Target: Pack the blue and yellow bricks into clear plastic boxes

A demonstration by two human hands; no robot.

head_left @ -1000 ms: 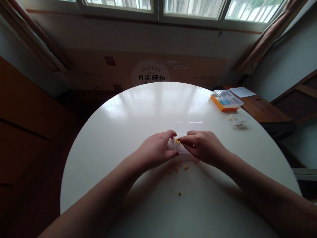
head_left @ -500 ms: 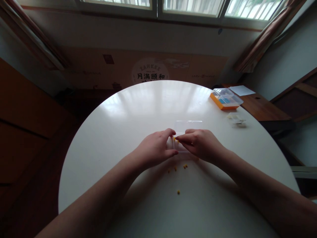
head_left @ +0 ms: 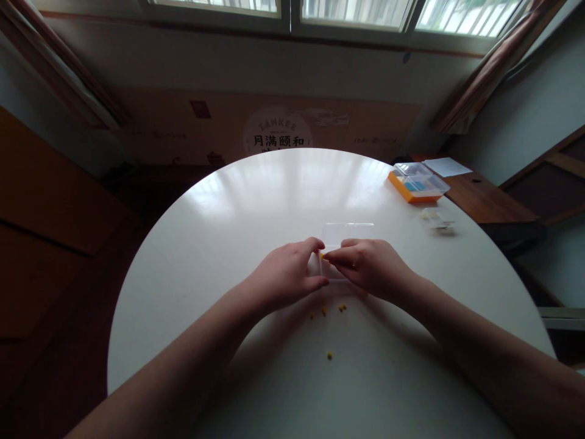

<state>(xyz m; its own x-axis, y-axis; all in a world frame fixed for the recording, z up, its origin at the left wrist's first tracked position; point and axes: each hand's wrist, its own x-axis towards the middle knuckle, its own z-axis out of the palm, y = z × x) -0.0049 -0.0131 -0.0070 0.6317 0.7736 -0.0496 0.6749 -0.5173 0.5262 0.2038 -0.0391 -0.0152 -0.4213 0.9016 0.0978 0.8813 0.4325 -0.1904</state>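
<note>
A small clear plastic box [head_left: 337, 273] stands on the white table with its transparent lid [head_left: 350, 231] laid back on the far side. My left hand [head_left: 295, 268] grips the box's left end, thumb on the near side and forefinger on the far side. Reaching in from the right, my right hand [head_left: 365, 262] has its fingers pinched together inside the box. At their tips, against the left wall, shows a small yellow piece [head_left: 322, 256]; the fingers partly hide it. Several more yellow bits [head_left: 324, 311] lie on the table in front of the box, with a single yellow bit [head_left: 329, 355] closer to me.
An orange case with a clear lid [head_left: 418, 183] sits at the table's right back edge. Nearer is a small transparent packet or box [head_left: 437, 221], its contents unclear. Beyond the round white table [head_left: 183, 305], a wooden desk [head_left: 493, 198] holds a paper sheet [head_left: 446, 166].
Hardly anything differs. Both hands keep their places at the box, and the right fingertips stay by the yellow piece at its left wall.
</note>
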